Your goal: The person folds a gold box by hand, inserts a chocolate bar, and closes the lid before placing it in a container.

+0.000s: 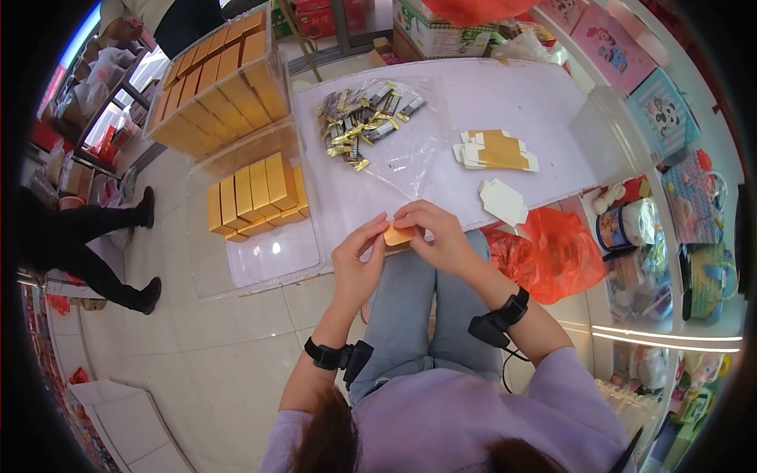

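Over my lap at the table's front edge, both hands hold a small gold box (398, 234), whose orange-gold face shows between the fingers. My left hand (361, 256) pinches its left side, with the thumb and fingers closed. From the right, my right hand (438, 240) grips the box with bent fingers. Part of the box is hidden by the fingers. Beyond the hands, small wrapped sweets (359, 126) with gold ends lie in a heap on a clear plastic bag (414, 162). Flattened gold-and-white cartons (497, 151) are stacked to the right, and a white flat carton (503, 202) lies nearer.
On the left, a clear tub (276, 277) holds upright gold boxes (256, 189); another tub of gold boxes (225, 87) stands behind it. A red plastic bag (552, 256) hangs at the right of the white table (536, 91). Shelves line the right; a person's legs (102, 252) show left.
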A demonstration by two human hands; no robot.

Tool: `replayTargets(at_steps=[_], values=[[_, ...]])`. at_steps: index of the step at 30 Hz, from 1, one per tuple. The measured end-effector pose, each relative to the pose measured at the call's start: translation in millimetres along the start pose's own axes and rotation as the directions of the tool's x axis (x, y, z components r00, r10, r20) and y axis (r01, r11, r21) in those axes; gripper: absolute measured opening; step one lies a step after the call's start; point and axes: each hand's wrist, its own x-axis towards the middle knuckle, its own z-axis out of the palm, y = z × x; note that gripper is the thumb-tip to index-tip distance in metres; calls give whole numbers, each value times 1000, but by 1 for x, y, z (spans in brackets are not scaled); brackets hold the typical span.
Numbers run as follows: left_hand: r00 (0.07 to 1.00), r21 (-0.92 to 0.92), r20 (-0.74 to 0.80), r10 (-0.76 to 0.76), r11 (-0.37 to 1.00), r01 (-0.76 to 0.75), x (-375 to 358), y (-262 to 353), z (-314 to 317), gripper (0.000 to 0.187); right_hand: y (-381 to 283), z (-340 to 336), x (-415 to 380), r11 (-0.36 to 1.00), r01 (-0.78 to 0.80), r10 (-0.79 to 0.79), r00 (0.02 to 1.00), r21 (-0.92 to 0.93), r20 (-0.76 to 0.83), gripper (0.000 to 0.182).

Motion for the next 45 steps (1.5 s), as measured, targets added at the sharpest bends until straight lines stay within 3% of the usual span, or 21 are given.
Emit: replayTargets(at_steps=[2,6,8,12,14,15,17,23,27,32,38,45], values=[[998,96,53,26,995,-31,0,6,-4,28,-3,-2,-7,987,115,-113,993,-115,22,38],[994,41,99,51,998,-56,0,12,-9,31,-14,-7,-15,990,116,-113,993,-77,39,41],[984,84,177,28,996,-43,2,15,-11,32,-12,-8,-14,1000,6,-5,999,-26,49,35],[970,217,242,16,974,-70,6,12,-20,33,-3,-7,-11,998,11,-8,999,-55,51,38],[964,160,243,-113,984,75,7,11,-21,35,2,-6,-8,953,126,-121,992,-276,35,38],[964,160,242,-113,984,75,7,11,-22,35,3,-7,-9,953,126,-121,992,-276,35,38],[955,393,285,85,898,-198,7,17,-20,38,-3,-10,-9,967,96,-82,994,-235,68,39],[976,195,216,38,977,-81,4,18,-16,36,-7,-14,-7,978,101,-87,993,-184,83,41],[955,333,267,129,917,-217,8,19,-20,34,-10,-11,-4,990,32,-21,997,-138,78,35],[971,206,240,24,976,-75,11,16,-21,30,-4,-5,-4,935,150,-153,988,-320,17,33],[967,255,248,50,960,-115,12,16,-22,28,-4,2,-8,851,239,-266,964,-468,8,35],[967,254,243,77,957,-140,11,18,-22,27,-4,3,-8,867,233,-268,963,-440,-19,36]])
